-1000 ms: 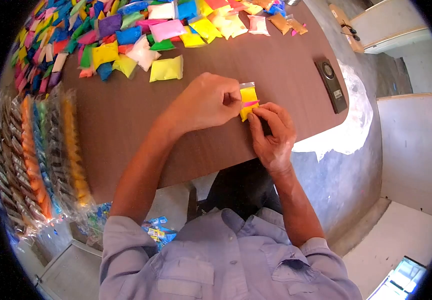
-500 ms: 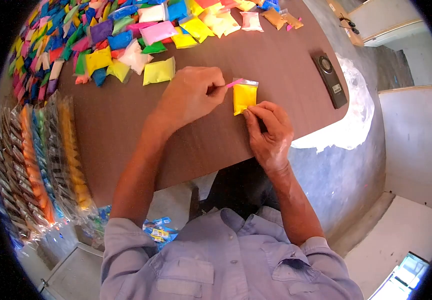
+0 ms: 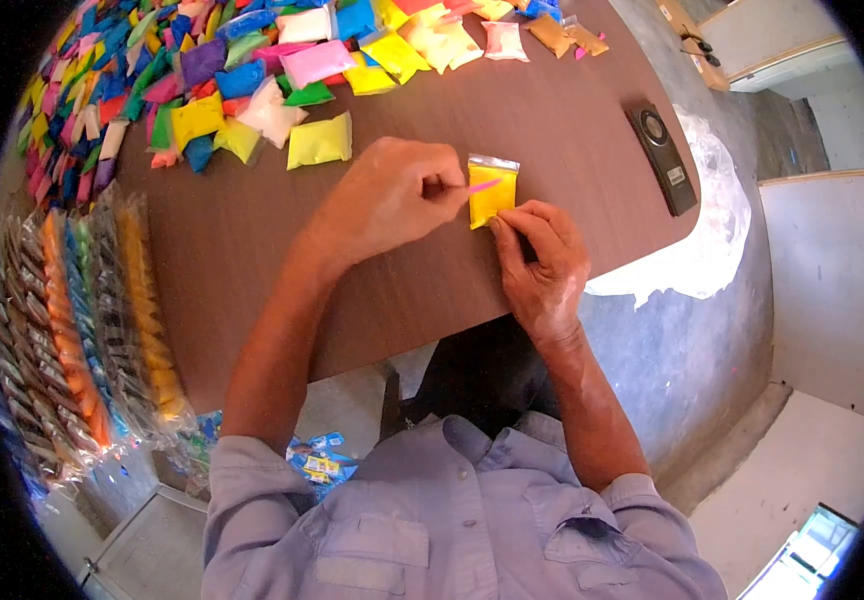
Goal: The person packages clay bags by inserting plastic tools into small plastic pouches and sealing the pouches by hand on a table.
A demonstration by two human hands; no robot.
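Note:
My left hand (image 3: 402, 190) is closed in a pinch on a thin pink stick (image 3: 485, 186), whose tip lies over a small yellow packet (image 3: 493, 202). That packet is a clear plastic pouch with yellow contents and a see-through strip along its upper edge. At its lower edge, my right hand (image 3: 544, 262) pinches the packet's corner between thumb and fingertips. The exact kind of the pink stick is too small to tell.
Many coloured packets (image 3: 202, 118) are heaped at the back left of the brown table (image 3: 402, 290). Long plastic sleeves of packets (image 3: 72, 330) hang at the left edge. A black device (image 3: 660, 155) lies at the right edge, near white plastic sheeting (image 3: 717, 220).
My left hand has moved slightly right and down. The pink stick has shifted from the packet's upper left edge to over its front. My right hand stays on the corner.

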